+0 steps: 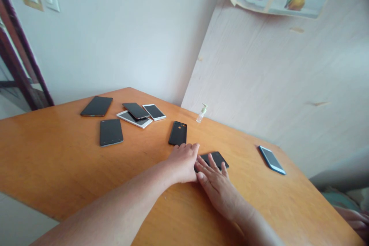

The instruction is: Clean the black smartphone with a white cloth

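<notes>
A black phone (pixel 220 158) lies on the wooden table in front of me. My right hand (pixel 216 184) rests over its near left part, with the fingers stretched out and a little apart. Right beside it, at the phone's left end, is my left hand (pixel 183 163), its fingers curled and pressed together. What the left fingers hold, if anything, is hidden. Just beyond the left knuckles lies a black phone case (pixel 178 132) with cutouts at its far end.
A small clear pump bottle (pixel 202 113) stands near the wall. Several phones lie at the left: a dark tablet-like one (pixel 97 106), a grey-edged one (pixel 111 132), a white one (pixel 155 112) and a dark one (pixel 135 110) stacked on another. A blue-edged phone (pixel 271 160) is at right.
</notes>
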`<state>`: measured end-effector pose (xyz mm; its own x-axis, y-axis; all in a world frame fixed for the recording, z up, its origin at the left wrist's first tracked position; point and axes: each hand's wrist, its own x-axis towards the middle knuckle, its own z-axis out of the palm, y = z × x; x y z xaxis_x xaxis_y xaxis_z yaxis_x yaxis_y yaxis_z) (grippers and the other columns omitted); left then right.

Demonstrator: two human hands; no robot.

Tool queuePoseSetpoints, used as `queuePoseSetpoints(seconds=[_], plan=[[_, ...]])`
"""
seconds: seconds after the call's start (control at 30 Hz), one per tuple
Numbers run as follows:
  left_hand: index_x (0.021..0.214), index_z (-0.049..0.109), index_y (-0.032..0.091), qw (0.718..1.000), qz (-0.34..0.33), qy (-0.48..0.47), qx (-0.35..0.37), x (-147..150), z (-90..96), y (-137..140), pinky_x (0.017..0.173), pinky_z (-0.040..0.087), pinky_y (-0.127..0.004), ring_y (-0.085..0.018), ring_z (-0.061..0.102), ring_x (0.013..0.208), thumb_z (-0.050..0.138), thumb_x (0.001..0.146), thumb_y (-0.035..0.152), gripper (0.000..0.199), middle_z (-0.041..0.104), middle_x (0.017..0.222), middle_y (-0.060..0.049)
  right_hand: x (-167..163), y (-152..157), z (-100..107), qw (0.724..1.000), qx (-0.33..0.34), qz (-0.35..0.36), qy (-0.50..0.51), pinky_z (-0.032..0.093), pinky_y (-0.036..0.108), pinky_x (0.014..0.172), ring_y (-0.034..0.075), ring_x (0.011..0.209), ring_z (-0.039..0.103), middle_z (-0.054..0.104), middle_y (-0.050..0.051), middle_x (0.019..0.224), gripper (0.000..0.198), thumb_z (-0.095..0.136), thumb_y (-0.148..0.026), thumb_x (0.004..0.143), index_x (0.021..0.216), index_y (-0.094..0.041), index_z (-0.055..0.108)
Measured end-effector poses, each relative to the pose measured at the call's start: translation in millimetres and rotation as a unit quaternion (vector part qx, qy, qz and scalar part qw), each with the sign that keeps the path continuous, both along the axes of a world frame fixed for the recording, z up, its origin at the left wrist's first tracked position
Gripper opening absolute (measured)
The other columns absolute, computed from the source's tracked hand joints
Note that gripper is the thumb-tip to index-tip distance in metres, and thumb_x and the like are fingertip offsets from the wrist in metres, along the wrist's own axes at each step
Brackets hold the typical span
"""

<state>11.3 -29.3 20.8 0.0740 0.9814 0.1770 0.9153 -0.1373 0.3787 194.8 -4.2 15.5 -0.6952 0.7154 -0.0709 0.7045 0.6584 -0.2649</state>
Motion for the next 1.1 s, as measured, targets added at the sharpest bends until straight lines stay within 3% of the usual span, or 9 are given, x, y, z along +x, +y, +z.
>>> queuePoseSetpoints(seconds=[0.13,0.2,0.33,0.4,0.47,0.67,0.73,0.9,1.1], plan=[[0.125,0.048,0.018,1.0,-0.009,0.019,-0.014,-1,1.9,1,0.093,0.044,-0.047,-0.035,0.054,0.111,0.074,0.054,0.058,0.086,0.06,0.121,-0.015,21,26,-4,0.986,0.037,-0.15,-0.055,0.005,0.074,0.109,0.032,0.148,0.003,0.026,0.0,0.158,0.055,0.017,-0.05,0.101,0.152,-0.033,0.026],[0.116,0.054,0.018,0.999,-0.014,0.03,-0.018,-2,2.6,2,0.091,0.045,-0.047,-0.035,0.054,0.11,0.075,0.053,0.06,0.078,0.06,0.118,-0.014,29,33,-4,0.977,0.052,-0.193,-0.077,0.006,0.075,0.107,0.033,0.148,0.003,0.026,0.002,0.158,0.056,0.018,-0.049,0.101,0.153,-0.029,0.025],[0.095,0.06,0.02,0.999,-0.021,0.041,-0.006,-2,1.3,2,0.085,0.047,-0.046,-0.034,0.056,0.103,0.069,0.059,0.062,0.055,0.061,0.108,-0.013,21,9,5,0.993,0.033,-0.089,-0.069,0.002,0.069,0.112,0.03,0.148,0.004,0.024,0.002,0.159,0.057,0.019,-0.051,0.1,0.153,-0.029,0.025],[0.09,0.061,0.021,0.999,-0.021,0.044,-0.001,-3,0.8,2,0.083,0.047,-0.045,-0.033,0.057,0.1,0.066,0.064,0.058,0.046,0.061,0.105,-0.012,15,-6,10,0.999,-0.004,-0.012,-0.053,0.001,0.065,0.114,0.027,0.149,0.005,0.021,0.0,0.159,0.057,0.018,-0.053,0.1,0.153,-0.033,0.022],[0.089,0.062,0.021,0.999,-0.022,0.046,-0.003,-3,1.4,1,0.083,0.047,-0.044,-0.033,0.057,0.099,0.066,0.064,0.056,0.043,0.06,0.103,-0.011,16,-10,14,0.998,-0.023,0.012,-0.052,0.003,0.064,0.115,0.026,0.149,0.005,0.022,-0.001,0.159,0.056,0.018,-0.054,0.1,0.153,-0.035,0.02],[0.091,0.062,0.022,0.998,-0.036,0.045,-0.019,-4,6.1,2,0.086,0.046,-0.043,-0.032,0.055,0.103,0.071,0.058,0.06,0.052,0.059,0.106,-0.01,38,17,14,0.977,0.051,-0.165,-0.126,0.007,0.073,0.109,0.035,0.147,0.008,0.029,0.009,0.157,0.057,0.023,-0.046,0.1,0.151,-0.021,0.031],[0.091,0.062,0.022,0.998,-0.037,0.047,-0.022,-4,6.2,1,0.086,0.045,-0.043,-0.032,0.055,0.103,0.07,0.058,0.06,0.051,0.059,0.106,-0.01,36,11,18,0.982,0.05,-0.136,-0.125,0.005,0.07,0.111,0.033,0.148,0.01,0.031,0.011,0.156,0.057,0.023,-0.044,0.1,0.151,-0.019,0.032],[0.092,0.062,0.023,0.998,-0.042,0.047,-0.024,-6,3.7,2,0.085,0.046,-0.043,-0.032,0.055,0.102,0.066,0.062,0.059,0.047,0.058,0.106,-0.01,24,-16,29,0.997,-0.022,0.025,-0.074,0.004,0.06,0.117,0.025,0.148,0.014,0.029,0.004,0.157,0.056,0.021,-0.048,0.101,0.152,-0.027,0.029],[0.095,0.063,0.025,0.997,-0.058,0.036,-0.026,-11,0.3,4,0.086,0.047,-0.041,-0.03,0.056,0.101,0.068,0.06,0.052,0.044,0.058,0.105,-0.008,39,9,25,0.984,0.031,-0.139,-0.111,0.008,0.069,0.112,0.032,0.147,0.014,0.033,0.008,0.155,0.056,0.024,-0.042,0.1,0.149,-0.019,0.036]])
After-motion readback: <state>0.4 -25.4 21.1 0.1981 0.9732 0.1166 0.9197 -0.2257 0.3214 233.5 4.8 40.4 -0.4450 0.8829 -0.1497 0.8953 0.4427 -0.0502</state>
